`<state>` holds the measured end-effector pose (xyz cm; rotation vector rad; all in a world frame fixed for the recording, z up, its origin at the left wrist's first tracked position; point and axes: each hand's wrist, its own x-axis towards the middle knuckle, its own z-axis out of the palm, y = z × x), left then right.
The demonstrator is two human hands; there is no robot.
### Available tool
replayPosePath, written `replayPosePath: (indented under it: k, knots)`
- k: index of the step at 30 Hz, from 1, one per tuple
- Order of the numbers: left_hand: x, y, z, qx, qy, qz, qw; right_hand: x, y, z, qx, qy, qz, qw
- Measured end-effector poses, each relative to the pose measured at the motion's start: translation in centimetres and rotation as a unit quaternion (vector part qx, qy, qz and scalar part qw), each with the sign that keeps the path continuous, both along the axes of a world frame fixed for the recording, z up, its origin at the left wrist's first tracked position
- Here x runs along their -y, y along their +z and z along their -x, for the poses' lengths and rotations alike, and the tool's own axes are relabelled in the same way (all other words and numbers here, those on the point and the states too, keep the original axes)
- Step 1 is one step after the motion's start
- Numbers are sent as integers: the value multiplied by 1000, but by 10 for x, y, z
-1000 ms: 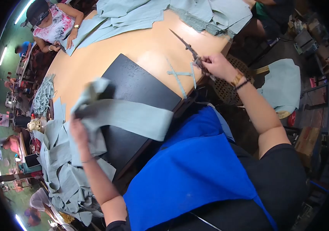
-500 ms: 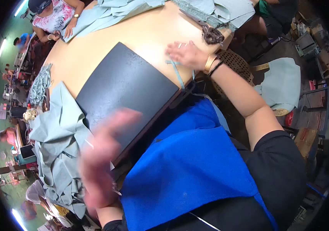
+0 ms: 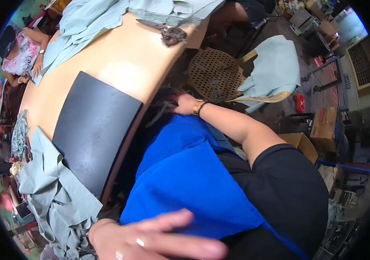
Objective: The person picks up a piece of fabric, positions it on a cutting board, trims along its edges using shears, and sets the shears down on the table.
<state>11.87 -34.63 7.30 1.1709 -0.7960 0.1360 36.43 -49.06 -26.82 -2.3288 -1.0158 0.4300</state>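
My left hand point(image 3: 150, 238) is low in the view, in front of the blue apron point(image 3: 193, 182), its fingers spread and holding nothing. Beside the table edge, my right hand point(image 3: 183, 104) reaches down near thin fabric strips point(image 3: 163, 109); its fingertips are hidden among them. A black board point(image 3: 96, 130) lies on the wooden table point(image 3: 133, 52). Dark-handled scissors point(image 3: 172, 37) rest near the table's far right edge. Crumpled pale green fabric point(image 3: 57, 186) is heaped left of the board.
More pale green fabric point(image 3: 85, 26) covers the table's far side, where a co-worker point(image 3: 24, 54) handles its edge. A woven-seat chair point(image 3: 216, 73) with green cloth point(image 3: 276, 67) over it stands right of the table. Cardboard boxes point(image 3: 324, 128) stand further right.
The view has shifted right. My right hand put down the scissors, then moved off the table to the strips below its edge. My left hand released the fabric and came back toward my body.
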Motion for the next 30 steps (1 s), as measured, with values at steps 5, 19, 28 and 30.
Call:
replayPosePath:
  k: [5, 19, 28, 30]
  knots:
    - [-53, -72, -8, -66, 310, -183, 930, 51, -12, -38, 4, 9, 168, 986]
    - [-154, -210, 96, -175, 652, -595, 437, 17, 14, -15, -93, 66, -9, 993]
    - [-155, -193, 108, -185, 579, -673, 422, 30, -54, -83, 28, 142, 470, 871]
    - [-157, -197, 109, -177, 588, -669, 418, 37, -14, -62, 31, 73, 405, 911]
